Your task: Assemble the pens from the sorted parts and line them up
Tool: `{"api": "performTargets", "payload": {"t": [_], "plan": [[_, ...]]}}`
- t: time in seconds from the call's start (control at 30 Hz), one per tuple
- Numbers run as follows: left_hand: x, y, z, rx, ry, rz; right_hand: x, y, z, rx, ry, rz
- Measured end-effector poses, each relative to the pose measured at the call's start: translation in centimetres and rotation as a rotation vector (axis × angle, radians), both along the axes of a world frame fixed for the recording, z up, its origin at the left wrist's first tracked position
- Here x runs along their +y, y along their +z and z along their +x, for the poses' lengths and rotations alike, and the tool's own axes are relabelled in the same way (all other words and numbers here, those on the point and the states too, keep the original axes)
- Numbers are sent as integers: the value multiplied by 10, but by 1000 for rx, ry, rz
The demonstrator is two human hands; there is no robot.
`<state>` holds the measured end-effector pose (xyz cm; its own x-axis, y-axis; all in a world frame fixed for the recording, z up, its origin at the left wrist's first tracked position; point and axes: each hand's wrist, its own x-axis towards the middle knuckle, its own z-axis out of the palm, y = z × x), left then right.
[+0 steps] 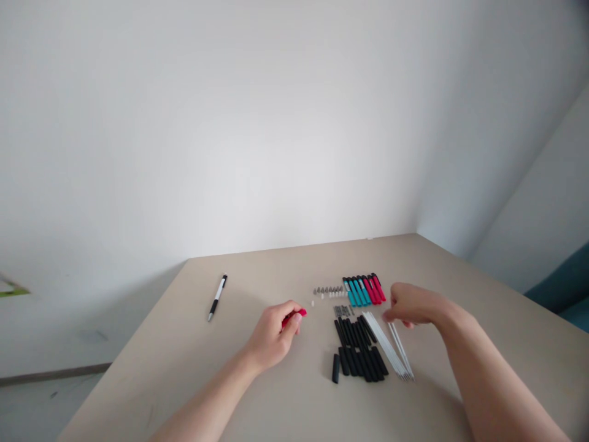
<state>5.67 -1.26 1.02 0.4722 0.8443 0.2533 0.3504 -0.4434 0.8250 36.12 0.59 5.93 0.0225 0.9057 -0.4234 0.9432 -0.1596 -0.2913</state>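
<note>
Head view: red pen part (302,312) within left hand (273,336).

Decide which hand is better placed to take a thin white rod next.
Probably the right hand: it is close by the white rods, while the left hand holds a red piece.

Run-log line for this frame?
left hand: holding red piece | right hand: at white rods, grip unclear | table: black tubes, teal and red barrels, white-and-black pen

The head camera faces forward, down across the table (170,344).
</note>
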Motion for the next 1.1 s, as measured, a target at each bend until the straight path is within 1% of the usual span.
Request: {"api": "performTargets", "payload": {"t": [0.1,0.27,0.33,0.43,0.5,0.57,0.63,0.67,0.77,0.83,0.97,1.03,1.1], "plan": [[0,0,0,6,-1,3,1,-4,-2,30,-36,-62],[-1,2,0,11,-2,5,4,-17,-5,91,-3,-36],[-1,3,0,10,2,9,4,-16,-4,114,12,-23],[-2,5,1,3,5,-5,3,-7,-6,149,45,27],[-3,6,3,-9,8,-12,2,1,-15,259,106,74],[-5,6,4,-22,15,-9,-1,6,-32,496,189,79],[-6,6,6,-38,22,1,-6,5,-54,760,238,8],[-6,6,6,-47,21,11,-8,2,-66,856,265,-39],[-7,8,7,-61,-17,47,-15,-9,-96,1012,302,-202],[-7,11,6,-50,-33,56,-18,-16,-108,1076,277,-267],[-7,13,4,-44,-12,34,-20,-21,-114,1189,139,-268],[-6,13,4,-48,-28,31,-20,-21,-114,1235,117,-278],[-6,12,4,-45,-51,37,-20,-21,-114,1260,131,-307]]}}
